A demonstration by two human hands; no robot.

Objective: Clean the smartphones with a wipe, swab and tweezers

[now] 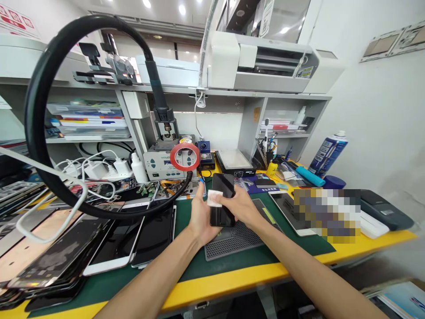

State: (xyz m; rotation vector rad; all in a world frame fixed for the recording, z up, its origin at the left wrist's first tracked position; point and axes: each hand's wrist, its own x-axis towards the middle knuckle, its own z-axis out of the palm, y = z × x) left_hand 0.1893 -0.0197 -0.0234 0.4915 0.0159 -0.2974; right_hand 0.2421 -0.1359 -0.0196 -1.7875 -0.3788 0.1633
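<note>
A black smartphone (223,184) is held upright above the grey ribbed mat (232,241). My left hand (199,217) grips the phone along its left edge from behind. My right hand (239,206) lies across the phone's front and presses a small white cloth (214,198) against the dark screen with the fingertips. Both forearms reach in from the bottom of the view.
Several phone screens and panels (109,243) lie stacked at left on the green mat (299,248). A black hose loop (36,110), a red tape roll (185,156), a soldering station (162,161), a blue spray can (328,153), a tool holder (265,153) and a yellow table edge (232,283) surround the hands.
</note>
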